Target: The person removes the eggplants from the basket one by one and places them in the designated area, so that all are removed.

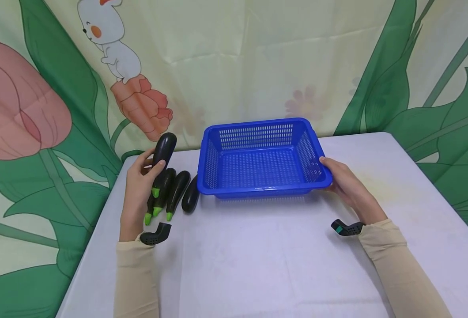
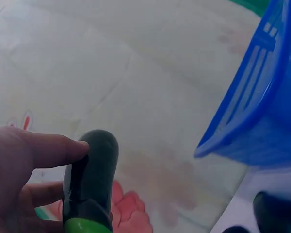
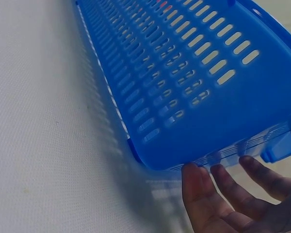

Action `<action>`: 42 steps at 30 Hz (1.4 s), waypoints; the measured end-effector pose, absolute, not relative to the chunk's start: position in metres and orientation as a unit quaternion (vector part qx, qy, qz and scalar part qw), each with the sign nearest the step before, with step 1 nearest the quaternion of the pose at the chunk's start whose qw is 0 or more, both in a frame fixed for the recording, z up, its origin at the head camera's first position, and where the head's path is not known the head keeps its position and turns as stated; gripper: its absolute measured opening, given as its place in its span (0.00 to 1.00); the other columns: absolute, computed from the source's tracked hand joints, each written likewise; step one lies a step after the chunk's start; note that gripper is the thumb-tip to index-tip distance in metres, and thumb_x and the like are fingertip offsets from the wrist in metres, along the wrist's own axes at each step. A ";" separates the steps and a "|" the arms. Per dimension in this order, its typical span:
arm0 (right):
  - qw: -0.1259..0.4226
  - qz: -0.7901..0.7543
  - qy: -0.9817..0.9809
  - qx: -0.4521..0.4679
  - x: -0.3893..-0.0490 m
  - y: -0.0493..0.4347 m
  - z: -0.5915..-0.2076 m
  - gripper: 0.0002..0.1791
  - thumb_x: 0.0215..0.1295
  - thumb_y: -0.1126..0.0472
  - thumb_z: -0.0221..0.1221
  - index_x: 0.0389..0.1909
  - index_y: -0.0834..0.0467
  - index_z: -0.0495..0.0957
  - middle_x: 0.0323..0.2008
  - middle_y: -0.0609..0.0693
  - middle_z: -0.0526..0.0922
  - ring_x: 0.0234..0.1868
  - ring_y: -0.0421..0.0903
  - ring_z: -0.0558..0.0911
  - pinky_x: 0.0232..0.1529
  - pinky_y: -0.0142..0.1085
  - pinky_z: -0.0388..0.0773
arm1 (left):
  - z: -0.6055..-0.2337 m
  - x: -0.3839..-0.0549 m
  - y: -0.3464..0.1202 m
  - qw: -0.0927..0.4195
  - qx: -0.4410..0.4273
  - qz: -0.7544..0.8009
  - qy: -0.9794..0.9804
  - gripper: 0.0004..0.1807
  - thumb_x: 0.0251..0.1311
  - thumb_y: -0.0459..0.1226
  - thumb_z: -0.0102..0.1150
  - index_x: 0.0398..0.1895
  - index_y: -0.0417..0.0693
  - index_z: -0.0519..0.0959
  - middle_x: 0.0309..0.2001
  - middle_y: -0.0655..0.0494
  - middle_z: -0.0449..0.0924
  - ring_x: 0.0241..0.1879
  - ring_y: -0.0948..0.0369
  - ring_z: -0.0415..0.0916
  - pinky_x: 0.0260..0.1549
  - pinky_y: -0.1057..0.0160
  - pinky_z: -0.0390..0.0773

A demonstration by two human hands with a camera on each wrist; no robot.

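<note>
My left hand (image 1: 151, 167) grips a dark purple eggplant (image 1: 164, 151) with a green stem end and holds it upright above the table's left side. The left wrist view shows my thumb (image 2: 43, 150) pressed on this eggplant (image 2: 90, 177). Under it, three more eggplants (image 1: 177, 188) lie side by side on the table. To their right stands a blue slotted basket (image 1: 218, 187) with nothing in it. My right hand (image 1: 326, 170) holds its right rim, thumb on top. In the right wrist view my fingers (image 3: 218, 191) sit under the basket's rim (image 3: 218, 155).
A white tablecloth (image 1: 266, 256) covers the table, whose left edge runs close by my left arm. Behind it hangs a printed curtain (image 1: 238, 62) with leaves and a rabbit. Black wrist cameras (image 1: 154, 234) sit on both sleeves.
</note>
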State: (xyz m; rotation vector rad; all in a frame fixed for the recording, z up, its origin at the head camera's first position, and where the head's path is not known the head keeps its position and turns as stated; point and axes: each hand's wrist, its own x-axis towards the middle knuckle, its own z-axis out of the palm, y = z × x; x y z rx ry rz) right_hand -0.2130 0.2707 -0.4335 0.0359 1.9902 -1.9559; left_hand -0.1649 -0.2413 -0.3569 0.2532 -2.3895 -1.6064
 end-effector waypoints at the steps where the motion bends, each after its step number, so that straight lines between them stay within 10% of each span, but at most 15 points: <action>1: 0.175 -0.689 0.703 0.013 -0.213 0.271 -0.433 0.44 0.82 0.38 0.44 0.82 0.66 0.48 0.44 0.38 0.86 0.43 0.36 0.87 0.45 0.34 0.85 | -0.357 -0.165 -0.246 0.130 0.099 -0.555 -0.816 0.31 0.73 0.50 0.61 0.77 0.62 0.70 0.56 0.57 0.73 0.52 0.64 0.70 0.51 0.61 0.72; 33: 0.177 -0.657 0.733 0.020 -0.213 0.270 -0.430 0.46 0.81 0.34 0.41 0.84 0.61 0.46 0.49 0.38 0.81 0.46 0.34 0.85 0.48 0.31 0.84 | -0.436 -0.164 -0.361 0.156 0.357 -0.589 -0.708 0.26 0.67 0.49 0.68 0.65 0.54 0.77 0.44 0.70 0.74 0.48 0.71 0.72 0.57 0.61 0.68; 42: 0.177 -0.662 0.728 0.021 -0.215 0.271 -0.433 0.45 0.81 0.35 0.42 0.84 0.62 0.46 0.46 0.35 0.83 0.45 0.35 0.86 0.47 0.32 0.85 | -0.459 -0.165 -0.373 0.177 0.355 -0.535 -0.746 0.29 0.65 0.47 0.70 0.66 0.42 0.79 0.34 0.74 0.73 0.33 0.78 0.72 0.37 0.72 0.72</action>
